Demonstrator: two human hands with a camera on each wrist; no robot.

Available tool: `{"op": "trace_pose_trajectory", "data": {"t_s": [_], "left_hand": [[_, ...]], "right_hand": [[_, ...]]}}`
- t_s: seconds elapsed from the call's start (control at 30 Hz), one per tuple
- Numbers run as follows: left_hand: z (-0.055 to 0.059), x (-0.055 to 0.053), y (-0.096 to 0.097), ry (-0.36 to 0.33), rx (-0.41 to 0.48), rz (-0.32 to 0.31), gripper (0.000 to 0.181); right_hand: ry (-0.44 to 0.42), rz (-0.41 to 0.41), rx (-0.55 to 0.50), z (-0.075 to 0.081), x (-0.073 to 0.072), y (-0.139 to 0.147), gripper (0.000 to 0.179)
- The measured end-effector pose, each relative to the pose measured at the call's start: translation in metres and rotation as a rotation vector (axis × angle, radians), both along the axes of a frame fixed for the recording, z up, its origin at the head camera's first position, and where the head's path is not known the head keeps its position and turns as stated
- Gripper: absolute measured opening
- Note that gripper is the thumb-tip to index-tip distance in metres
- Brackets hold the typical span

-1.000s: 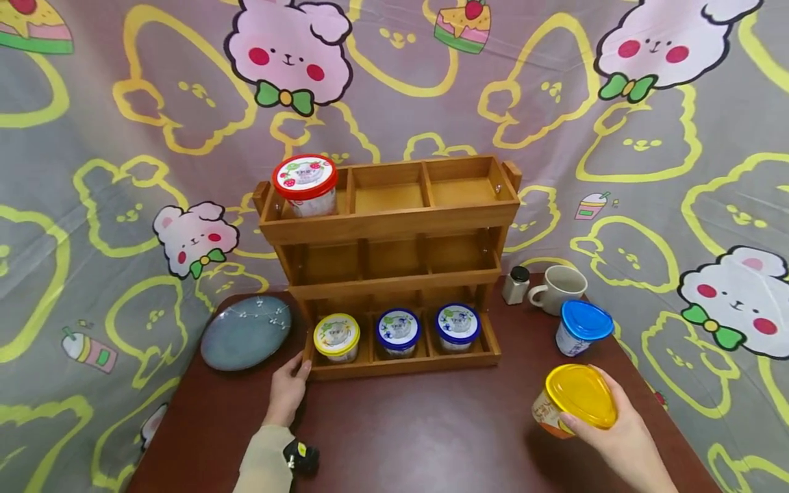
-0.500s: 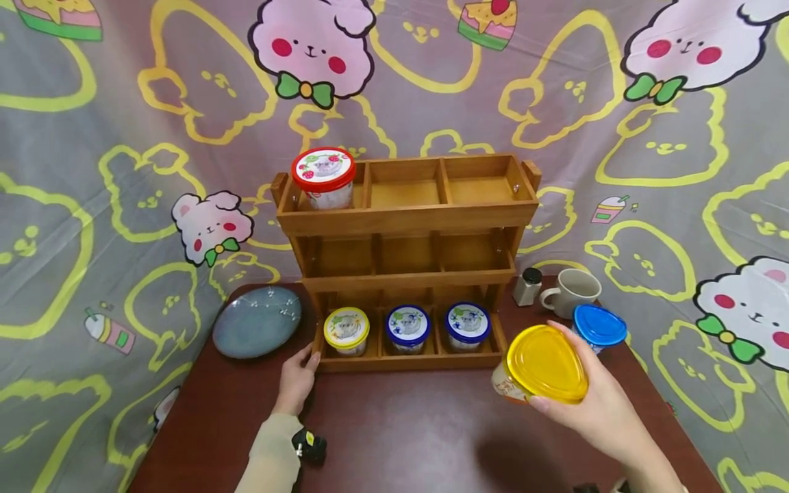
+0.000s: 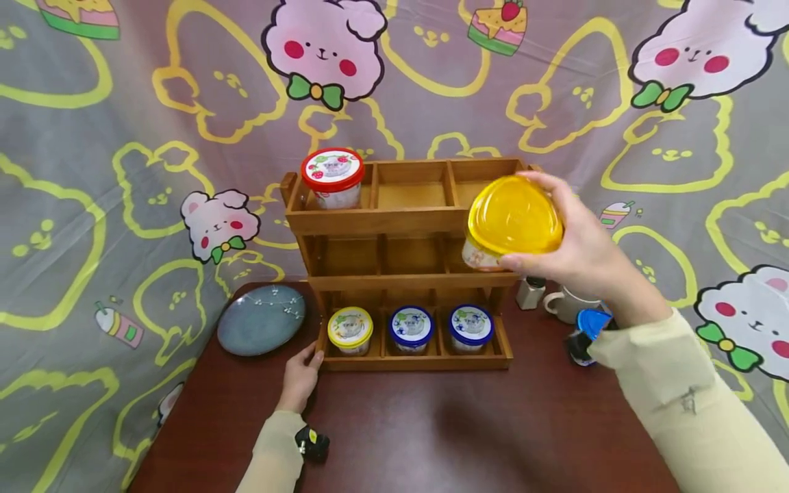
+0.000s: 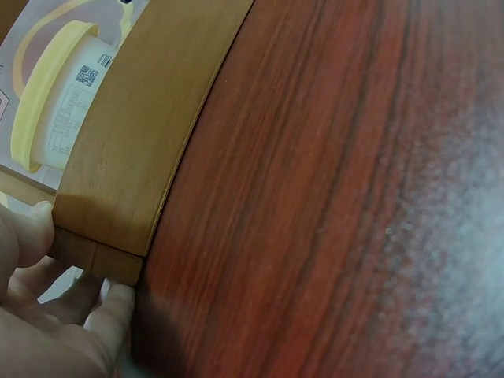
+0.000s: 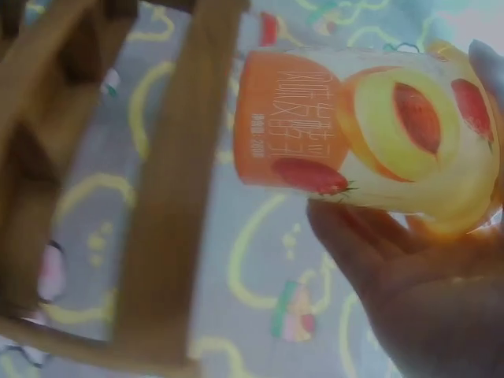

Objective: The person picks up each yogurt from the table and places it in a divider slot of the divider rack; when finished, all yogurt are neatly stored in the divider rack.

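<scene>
My right hand [image 3: 570, 236] grips a yogurt cup with a yellow lid [image 3: 514, 216] in front of the right end of the three-tier wooden shelf [image 3: 394, 220]. Peach pictures and an orange base show on the cup [image 5: 354, 130] in the right wrist view. At the bottom tier, my left hand [image 3: 300, 373] holds the front left corner, thumb and fingers around the wooden end [image 4: 98, 256]. That tier bears a yellow-lidded tub [image 3: 350, 329] and two blue-lidded tubs [image 3: 411, 327]. A red-lidded tub [image 3: 333, 174] stands in the top left compartment.
A blue-grey plate [image 3: 261, 322] lies left of the shelf. To the right stand a black-capped shaker [image 3: 530, 294], a mug [image 3: 567, 307] and a blue-lidded cup [image 3: 593, 322], partly hidden by my right arm. A patterned cloth [image 3: 431, 89] hangs behind the table [image 3: 394, 418].
My right hand has lifted the yellow-lidded yogurt cup from low over the table's right side, up and left to the shelf's upper right. My left hand keeps its hold on the shelf corner.
</scene>
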State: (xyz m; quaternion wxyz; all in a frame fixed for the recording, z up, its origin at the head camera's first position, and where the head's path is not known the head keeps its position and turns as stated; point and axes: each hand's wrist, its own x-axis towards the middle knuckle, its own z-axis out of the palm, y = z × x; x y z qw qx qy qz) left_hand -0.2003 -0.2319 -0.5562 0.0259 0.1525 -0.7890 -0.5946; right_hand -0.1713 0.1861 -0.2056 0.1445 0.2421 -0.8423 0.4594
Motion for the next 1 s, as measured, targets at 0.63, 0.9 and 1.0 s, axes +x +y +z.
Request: {"op": "trace_pose_trajectory", "data": {"t_s": [0.63,0.9,1.0], "left_hand": [[-0.002,0.003,0.002,-0.004,0.002,0.018,0.044],[0.001,0.004,0.001,0.018,0.004,0.01,0.043],[0.002,0.004,0.0,0.01,0.001,0.01,0.044]], "right_hand": [[-0.206,0.07,0.246,0.062,-0.141,-0.073,0.101],[-0.24,0.091,0.322,0.046,-0.158,-0.079,0.105],[-0.245,0.099,0.319,0.039,-0.163,-0.079,0.104]]}}
